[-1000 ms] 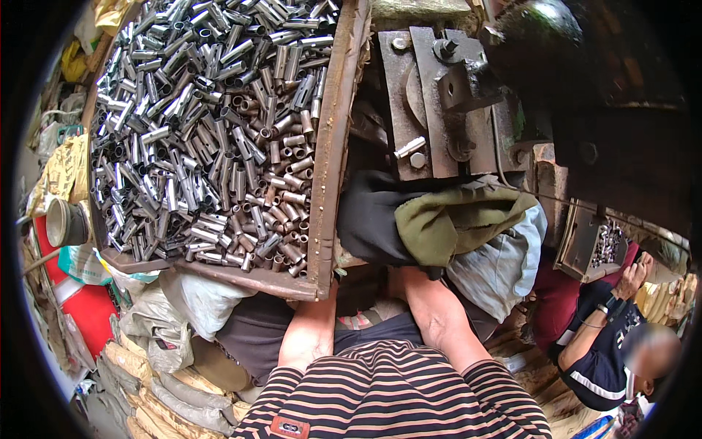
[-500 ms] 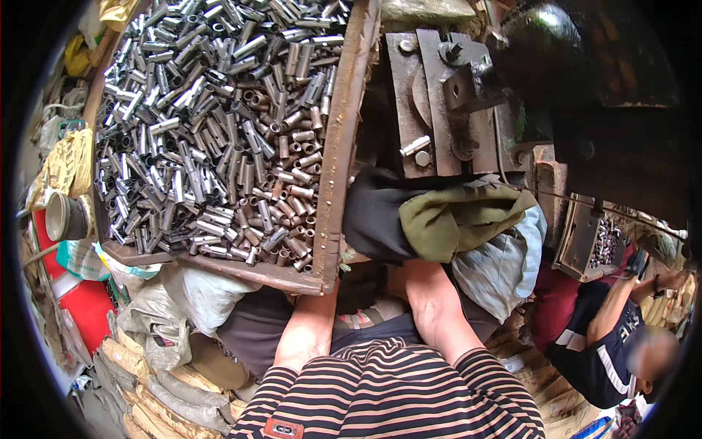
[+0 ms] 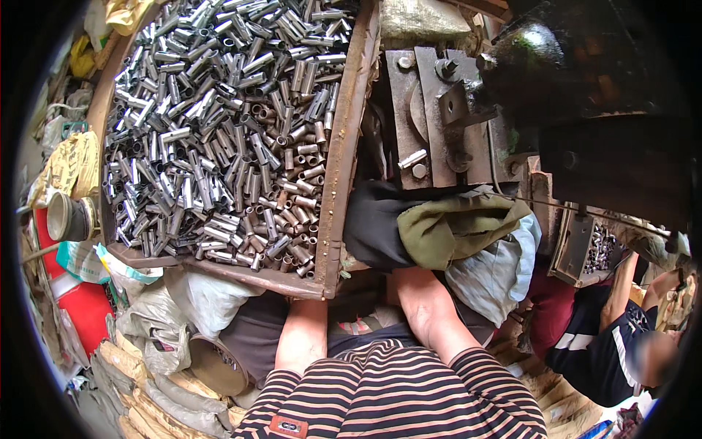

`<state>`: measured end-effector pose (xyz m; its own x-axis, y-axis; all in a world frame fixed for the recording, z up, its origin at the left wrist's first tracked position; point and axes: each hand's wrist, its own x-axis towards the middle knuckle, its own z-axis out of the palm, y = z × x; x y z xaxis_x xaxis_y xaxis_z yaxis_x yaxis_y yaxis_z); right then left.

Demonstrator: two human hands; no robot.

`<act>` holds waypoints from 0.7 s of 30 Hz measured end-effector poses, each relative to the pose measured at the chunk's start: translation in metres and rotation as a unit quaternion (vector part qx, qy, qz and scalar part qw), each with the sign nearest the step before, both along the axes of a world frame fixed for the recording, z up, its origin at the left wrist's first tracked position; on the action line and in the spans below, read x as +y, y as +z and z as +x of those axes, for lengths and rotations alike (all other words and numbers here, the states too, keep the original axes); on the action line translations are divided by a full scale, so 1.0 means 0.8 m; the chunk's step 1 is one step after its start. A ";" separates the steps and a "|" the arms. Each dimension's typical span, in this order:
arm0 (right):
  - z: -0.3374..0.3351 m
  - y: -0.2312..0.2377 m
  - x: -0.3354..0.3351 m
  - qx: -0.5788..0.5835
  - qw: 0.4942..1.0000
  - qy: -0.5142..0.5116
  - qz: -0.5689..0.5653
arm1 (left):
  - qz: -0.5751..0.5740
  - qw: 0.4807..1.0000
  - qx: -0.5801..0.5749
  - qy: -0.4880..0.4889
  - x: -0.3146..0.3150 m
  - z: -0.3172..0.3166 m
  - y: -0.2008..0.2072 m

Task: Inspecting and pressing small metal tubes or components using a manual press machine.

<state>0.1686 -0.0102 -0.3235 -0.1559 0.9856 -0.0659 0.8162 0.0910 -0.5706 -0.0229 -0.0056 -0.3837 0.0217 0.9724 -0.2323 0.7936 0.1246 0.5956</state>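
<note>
Both of my forearms come up from the lower edge in black-and-tan striped sleeves. My left forearm (image 3: 303,333) goes beneath the near edge of a wooden tray (image 3: 248,278), which hides my left hand. My right forearm (image 3: 428,311) disappears under the cloths by the machine, so my right hand is hidden too. What either hand holds or touches cannot be seen. The tray is heaped with short metal tubes (image 3: 219,146), shiny and brownish. An olive cloth (image 3: 446,234) lies over black and light-blue cloth (image 3: 493,282). One loose tube (image 3: 412,159) lies on the machine's bolted plate (image 3: 428,110).
Dark, heavy machinery (image 3: 585,66) fills the upper right. At the right, a co-worker (image 3: 599,336) reaches toward a smaller box of metal parts (image 3: 585,249). Sacks (image 3: 153,322) and a round container (image 3: 218,366) stand at the lower left.
My view has shifted slightly, so the tray and machine sit a little lower. My forearms have moved a little. The co-worker's arm is raised more steeply.
</note>
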 end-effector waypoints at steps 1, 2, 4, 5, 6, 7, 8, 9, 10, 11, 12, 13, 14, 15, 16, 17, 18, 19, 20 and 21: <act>-0.012 0.002 0.000 0.010 1.000 0.013 0.000 | -0.001 1.000 0.011 0.013 -0.009 -0.013 0.003; -0.023 0.003 0.005 0.022 0.999 0.026 0.004 | 0.003 0.999 0.021 0.026 -0.012 -0.026 0.004; -0.001 -0.001 0.007 0.000 1.000 0.002 0.008 | 0.007 1.000 -0.003 0.004 0.007 0.002 0.003; 0.007 -0.002 0.006 -0.009 1.000 -0.010 0.008 | 0.009 1.000 -0.015 -0.005 0.014 0.014 0.003; 0.002 0.000 0.008 -0.002 1.000 -0.005 0.010 | 0.011 1.000 -0.011 0.001 0.010 0.009 0.004; -0.003 0.002 0.009 0.004 1.000 0.001 0.013 | 0.014 1.000 -0.006 0.009 0.008 0.005 0.005; -0.010 0.004 0.011 0.009 1.000 0.005 0.014 | 0.019 1.000 -0.005 0.015 0.007 -0.001 0.006; -0.012 0.002 0.013 0.011 1.000 0.005 0.016 | 0.021 1.000 -0.008 0.017 0.010 0.000 0.006; -0.013 0.002 0.012 0.013 1.000 0.005 0.016 | 0.024 0.999 -0.011 0.019 0.011 0.003 0.006; -0.011 0.001 0.012 0.013 1.000 0.002 0.015 | 0.025 0.999 -0.015 0.019 0.013 0.009 0.009; -0.010 0.001 0.012 0.013 1.000 -0.001 0.015 | 0.027 0.999 -0.023 0.017 0.015 0.015 0.011; -0.007 -0.001 0.013 0.011 1.000 -0.003 0.016 | 0.029 0.999 -0.033 0.018 0.016 0.022 0.012; -0.013 -0.001 0.012 0.019 1.000 0.000 0.016 | 0.034 0.999 -0.036 0.023 0.014 0.023 0.019; -0.014 0.000 0.011 0.023 1.000 -0.002 0.015 | 0.036 0.998 -0.049 0.027 0.013 0.030 0.027; -0.014 0.001 0.009 0.028 1.000 -0.003 0.013 | 0.038 0.997 -0.065 0.031 0.013 0.038 0.035; -0.013 0.003 0.005 0.034 0.999 -0.006 0.011 | 0.039 0.995 -0.082 0.035 0.010 0.045 0.043; -0.013 0.003 0.003 0.040 0.999 -0.010 0.008 | 0.038 0.993 -0.104 0.041 0.008 0.053 0.051; -0.010 0.004 0.001 0.044 0.999 -0.012 0.006 | 0.039 0.990 -0.125 0.042 0.007 0.062 0.058; -0.007 0.005 -0.002 0.047 0.999 -0.014 0.007 | 0.039 0.988 -0.144 0.043 0.006 0.072 0.066; -0.004 0.006 -0.005 0.047 0.999 -0.018 0.014 | 0.039 0.987 -0.154 0.038 0.005 0.078 0.069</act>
<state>0.1656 -0.0146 -0.3190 -0.1252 0.9918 -0.0250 0.7625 0.0800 -0.6420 0.0395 -0.0012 -0.3284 0.0066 0.9886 -0.1503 0.5644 0.1203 0.8167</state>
